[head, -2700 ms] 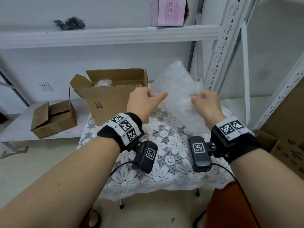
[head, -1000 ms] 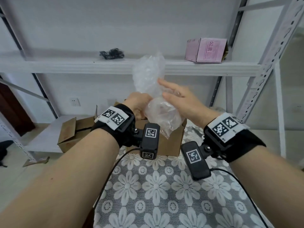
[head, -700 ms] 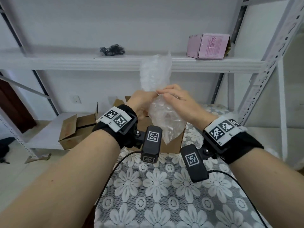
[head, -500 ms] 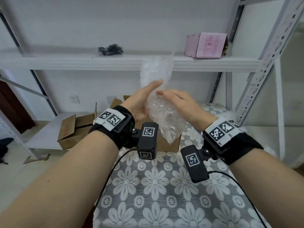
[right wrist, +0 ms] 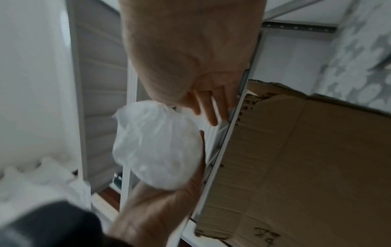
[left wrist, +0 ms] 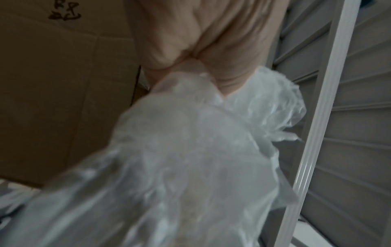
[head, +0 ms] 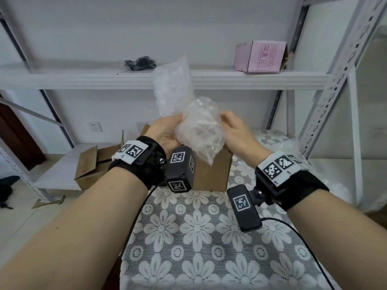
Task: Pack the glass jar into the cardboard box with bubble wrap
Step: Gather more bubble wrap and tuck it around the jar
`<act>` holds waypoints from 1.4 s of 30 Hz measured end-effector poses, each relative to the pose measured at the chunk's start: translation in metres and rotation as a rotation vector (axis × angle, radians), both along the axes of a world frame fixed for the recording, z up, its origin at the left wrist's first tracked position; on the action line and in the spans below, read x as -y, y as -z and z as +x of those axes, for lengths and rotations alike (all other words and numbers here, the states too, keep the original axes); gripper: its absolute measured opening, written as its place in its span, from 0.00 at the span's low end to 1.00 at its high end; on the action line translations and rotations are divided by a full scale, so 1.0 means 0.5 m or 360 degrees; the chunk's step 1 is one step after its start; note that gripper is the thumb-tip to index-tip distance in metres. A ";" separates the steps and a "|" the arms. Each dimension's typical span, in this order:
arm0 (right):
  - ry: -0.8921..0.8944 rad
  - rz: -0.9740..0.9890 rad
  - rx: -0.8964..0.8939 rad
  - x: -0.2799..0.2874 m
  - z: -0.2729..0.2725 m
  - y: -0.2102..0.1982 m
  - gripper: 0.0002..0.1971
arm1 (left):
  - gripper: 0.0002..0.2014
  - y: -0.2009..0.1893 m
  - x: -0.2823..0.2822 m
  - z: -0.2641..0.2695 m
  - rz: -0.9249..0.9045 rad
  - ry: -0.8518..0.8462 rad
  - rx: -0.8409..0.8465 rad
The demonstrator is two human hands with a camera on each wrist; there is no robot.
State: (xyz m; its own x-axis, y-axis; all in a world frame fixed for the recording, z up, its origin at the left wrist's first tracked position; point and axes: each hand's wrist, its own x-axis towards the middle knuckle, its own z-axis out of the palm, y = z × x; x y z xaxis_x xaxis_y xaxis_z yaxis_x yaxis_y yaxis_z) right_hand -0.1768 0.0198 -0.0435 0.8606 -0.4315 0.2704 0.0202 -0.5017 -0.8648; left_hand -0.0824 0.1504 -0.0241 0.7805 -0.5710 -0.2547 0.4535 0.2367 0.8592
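Note:
I hold a crumpled bundle of clear bubble wrap (head: 196, 130) in the air above the open cardboard box (head: 211, 172). My left hand (head: 165, 130) grips the bundle's left side, and a loose tail of wrap stands up above it. Curved outlines show through the wrap, but the jar itself is not plainly visible. My right hand (head: 230, 126) is at the bundle's right edge. In the right wrist view its fingers (right wrist: 207, 108) are straight and just off the bundle (right wrist: 156, 150). The left wrist view shows my palm (left wrist: 201, 41) against the wrap (left wrist: 190, 158) beside the box (left wrist: 52, 83).
The box stands on a table with a flowered cloth (head: 199, 237). More bubble wrap (head: 287, 147) lies at the table's right. A pink box (head: 261, 56) and a black item (head: 140, 63) sit on the shelf behind. A small cardboard box (head: 92, 166) rests on the low left shelf.
The wrap was lifted off the table and bunched between both hands. Since half a second ago my left hand has curled round the bundle and my right hand has drawn off to its right side.

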 end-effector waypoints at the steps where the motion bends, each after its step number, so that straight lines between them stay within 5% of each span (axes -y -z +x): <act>1: -0.0053 -0.0214 -0.0149 0.000 0.003 0.013 0.12 | 0.10 -0.002 0.000 0.002 -0.0032 -0.0065 0.0007; 5: -0.0297 -0.0611 -0.0580 -0.021 -0.018 0.041 0.11 | 0.13 0.014 -0.001 0.023 -0.0207 -0.0272 -0.0126; 8: -0.0383 -0.0529 -0.0632 -0.023 -0.030 0.050 0.16 | 0.15 0.036 0.007 0.039 -0.0073 -0.0562 -0.0094; 13: -0.0346 -0.0443 -0.0632 -0.016 -0.037 0.060 0.14 | 0.21 0.055 0.021 0.023 0.0473 -0.0971 0.0462; 17: -0.0040 -0.0372 -0.0415 -0.008 -0.036 0.067 0.12 | 0.22 0.075 0.019 0.007 0.0555 -0.1158 0.0923; 23: 0.0238 -0.0346 -0.0130 -0.005 -0.035 0.056 0.33 | 0.34 0.084 0.040 -0.012 0.0676 -0.0982 0.1196; 28: 0.0464 -0.0875 -0.0229 0.002 -0.019 0.055 0.26 | 0.43 0.079 0.050 -0.028 0.0795 -0.0753 0.1474; 31: 0.0610 -0.1238 -0.0207 0.001 -0.019 0.052 0.31 | 0.47 0.087 0.042 -0.025 0.0940 -0.0620 0.1582; 34: 0.0394 -0.1253 -0.0210 -0.006 -0.013 0.056 0.38 | 0.46 0.091 0.036 -0.027 0.1010 -0.0525 0.1610; 38: 0.0269 -0.1037 -0.0464 -0.006 -0.003 0.066 0.20 | 0.39 0.096 0.026 -0.018 0.0871 -0.0324 0.1379; 42: 0.0319 -0.0969 -0.0626 0.002 0.000 0.062 0.15 | 0.23 0.091 0.020 0.002 0.1014 0.0086 0.1090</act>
State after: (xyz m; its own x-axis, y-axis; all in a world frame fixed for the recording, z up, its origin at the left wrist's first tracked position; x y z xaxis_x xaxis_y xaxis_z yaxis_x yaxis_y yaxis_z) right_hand -0.1769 0.0188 -0.0745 0.8638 -0.4624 0.1999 -0.3750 -0.8552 -0.3578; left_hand -0.0815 0.1404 -0.0696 0.8526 -0.5218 -0.0263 -0.2029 -0.3771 0.9037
